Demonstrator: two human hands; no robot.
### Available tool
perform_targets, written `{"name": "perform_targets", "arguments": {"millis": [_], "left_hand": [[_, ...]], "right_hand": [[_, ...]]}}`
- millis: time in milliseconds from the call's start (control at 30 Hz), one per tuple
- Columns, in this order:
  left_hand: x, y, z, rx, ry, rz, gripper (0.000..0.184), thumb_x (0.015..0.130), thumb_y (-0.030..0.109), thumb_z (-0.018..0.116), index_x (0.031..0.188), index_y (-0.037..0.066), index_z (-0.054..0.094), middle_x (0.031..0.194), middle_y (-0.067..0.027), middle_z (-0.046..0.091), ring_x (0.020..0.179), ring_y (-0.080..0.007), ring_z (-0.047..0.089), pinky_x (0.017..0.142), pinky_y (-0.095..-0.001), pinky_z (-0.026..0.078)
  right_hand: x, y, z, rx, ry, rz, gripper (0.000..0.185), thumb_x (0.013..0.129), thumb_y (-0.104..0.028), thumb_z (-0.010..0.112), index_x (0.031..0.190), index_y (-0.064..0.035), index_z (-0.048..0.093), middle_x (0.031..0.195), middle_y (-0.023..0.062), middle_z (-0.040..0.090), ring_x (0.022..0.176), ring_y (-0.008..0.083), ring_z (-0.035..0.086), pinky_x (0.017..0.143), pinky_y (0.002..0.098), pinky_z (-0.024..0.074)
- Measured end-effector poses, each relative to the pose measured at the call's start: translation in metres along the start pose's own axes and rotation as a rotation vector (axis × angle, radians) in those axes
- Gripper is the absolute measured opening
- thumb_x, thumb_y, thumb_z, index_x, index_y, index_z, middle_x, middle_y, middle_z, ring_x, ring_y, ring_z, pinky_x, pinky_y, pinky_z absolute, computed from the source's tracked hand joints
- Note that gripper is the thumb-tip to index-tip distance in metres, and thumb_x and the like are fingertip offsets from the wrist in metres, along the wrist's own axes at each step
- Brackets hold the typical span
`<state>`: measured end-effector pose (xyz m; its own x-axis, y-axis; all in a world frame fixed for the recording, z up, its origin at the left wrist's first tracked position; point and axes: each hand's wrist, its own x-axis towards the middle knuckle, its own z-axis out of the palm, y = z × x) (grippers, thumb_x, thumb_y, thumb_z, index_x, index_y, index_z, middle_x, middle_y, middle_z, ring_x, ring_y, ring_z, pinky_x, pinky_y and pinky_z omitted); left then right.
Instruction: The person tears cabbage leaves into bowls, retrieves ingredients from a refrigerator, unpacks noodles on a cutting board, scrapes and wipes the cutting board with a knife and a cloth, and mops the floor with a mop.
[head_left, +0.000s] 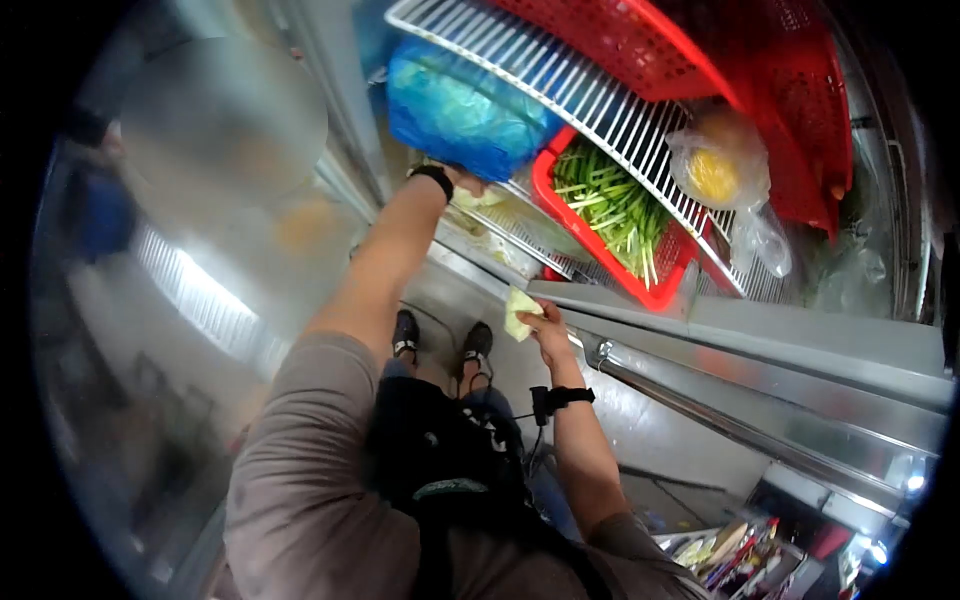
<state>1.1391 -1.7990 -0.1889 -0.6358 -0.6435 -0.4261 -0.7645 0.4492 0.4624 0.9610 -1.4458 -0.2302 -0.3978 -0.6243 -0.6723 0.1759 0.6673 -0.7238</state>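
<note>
My left hand (467, 183) reaches into an open fridge, just below a bulging blue plastic bag (465, 105). Its fingers are mostly hidden, so whether it grips anything does not show. Pale green leafy pieces (482, 196) lie close to that hand on the lower rack. Lower down, outside the shelves, my right hand (549, 332) pinches a pale green piece of cabbage leaf (520, 314) between thumb and fingers.
A red basket of cut green stalks (612, 205) sits beside the bag, under a white wire shelf (590, 92). Above are larger red baskets (640, 45) and a clear bag with something yellow (713, 175). A metal bar (720, 420) runs along the right.
</note>
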Motion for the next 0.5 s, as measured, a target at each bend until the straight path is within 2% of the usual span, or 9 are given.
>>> {"name": "perform_targets", "arguments": {"millis": [67, 133, 200, 233, 267, 333, 367, 500], "left_hand": [[0.040, -0.015, 0.022, 0.066, 0.033, -0.020, 0.071, 0.079, 0.046, 0.065, 0.141, 0.017, 0.045, 0.152, -0.0152, 0.035, 0.139, -0.0322, 0.032, 0.112, -0.0400, 0.031], [0.058, -0.022, 0.032, 0.102, 0.056, -0.031, 0.069, 0.080, 0.045, 0.064, 0.140, 0.017, 0.046, 0.151, -0.0155, 0.035, 0.139, -0.0325, 0.032, 0.111, -0.0403, 0.031], [0.068, -0.027, 0.042, 0.115, 0.076, -0.041, 0.067, 0.080, 0.044, 0.064, 0.140, 0.017, 0.047, 0.151, -0.0159, 0.036, 0.138, -0.0328, 0.033, 0.111, -0.0406, 0.031], [0.071, -0.027, 0.043, 0.116, 0.091, -0.035, 0.066, 0.081, 0.043, 0.063, 0.139, 0.016, 0.047, 0.151, -0.0161, 0.036, 0.138, -0.0330, 0.033, 0.111, -0.0408, 0.031], [0.073, -0.027, 0.045, 0.122, 0.106, -0.031, 0.065, 0.081, 0.043, 0.063, 0.139, 0.016, 0.047, 0.150, -0.0163, 0.036, 0.138, -0.0331, 0.033, 0.111, -0.0409, 0.031], [0.074, -0.030, 0.051, 0.133, 0.132, -0.023, 0.064, 0.082, 0.042, 0.062, 0.139, 0.016, 0.048, 0.150, -0.0166, 0.037, 0.137, -0.0334, 0.034, 0.111, -0.0412, 0.032], [0.073, -0.028, 0.051, 0.141, 0.149, -0.016, 0.063, 0.083, 0.041, 0.062, 0.138, 0.016, 0.048, 0.150, -0.0168, 0.037, 0.137, -0.0336, 0.034, 0.110, -0.0413, 0.032], [0.079, -0.030, 0.062, 0.151, 0.205, 0.006, 0.059, 0.084, 0.039, 0.061, 0.137, 0.016, 0.049, 0.149, -0.0175, 0.038, 0.136, -0.0342, 0.035, 0.110, -0.0419, 0.032]], "right_hand": [[-0.018, -0.021, 0.015, 0.042, 0.050, 0.039, 0.052, 0.073, -0.012, 0.081, 0.119, -0.0126, 0.056, 0.106, -0.0023, 0.063, 0.096, 0.0132, 0.060, 0.078, 0.0297, 0.0454], [-0.010, -0.016, 0.017, 0.076, 0.026, 0.053, 0.050, 0.076, -0.010, 0.079, 0.120, -0.0126, 0.056, 0.109, -0.0013, 0.061, 0.097, 0.0136, 0.060, 0.078, 0.0296, 0.0466], [-0.018, -0.020, 0.018, 0.242, 0.004, -0.005, 0.059, 0.074, -0.016, 0.083, 0.124, -0.0069, 0.053, 0.100, 0.0033, 0.059, 0.083, 0.0117, 0.056, 0.066, 0.0254, 0.0435], [-0.026, -0.026, 0.018, 0.246, 0.006, -0.016, 0.053, 0.079, -0.013, 0.078, 0.125, -0.0082, 0.052, 0.104, 0.0040, 0.060, 0.087, 0.0135, 0.058, 0.068, 0.0259, 0.0463], [-0.031, -0.031, 0.017, 0.255, 0.024, -0.008, 0.053, 0.079, -0.013, 0.078, 0.125, -0.0082, 0.052, 0.104, 0.0040, 0.060, 0.087, 0.0135, 0.058, 0.068, 0.0259, 0.0463], [-0.038, -0.032, 0.017, 0.509, -0.033, -0.019, 0.050, 0.083, -0.009, 0.072, 0.127, -0.0062, 0.049, 0.108, 0.0065, 0.061, 0.093, 0.0159, 0.060, 0.072, 0.0280, 0.0499], [-0.038, -0.032, 0.013, 0.524, -0.048, -0.016, 0.046, 0.088, -0.007, 0.066, 0.129, -0.0039, 0.046, 0.113, 0.0089, 0.061, 0.098, 0.0182, 0.061, 0.077, 0.0300, 0.0521], [-0.057, -0.035, 0.009, 0.774, -0.026, -0.025, 0.042, 0.093, -0.008, 0.061, 0.131, -0.0029, 0.044, 0.119, 0.0108, 0.060, 0.101, 0.0212, 0.062, 0.084, 0.0346, 0.0543]]}}
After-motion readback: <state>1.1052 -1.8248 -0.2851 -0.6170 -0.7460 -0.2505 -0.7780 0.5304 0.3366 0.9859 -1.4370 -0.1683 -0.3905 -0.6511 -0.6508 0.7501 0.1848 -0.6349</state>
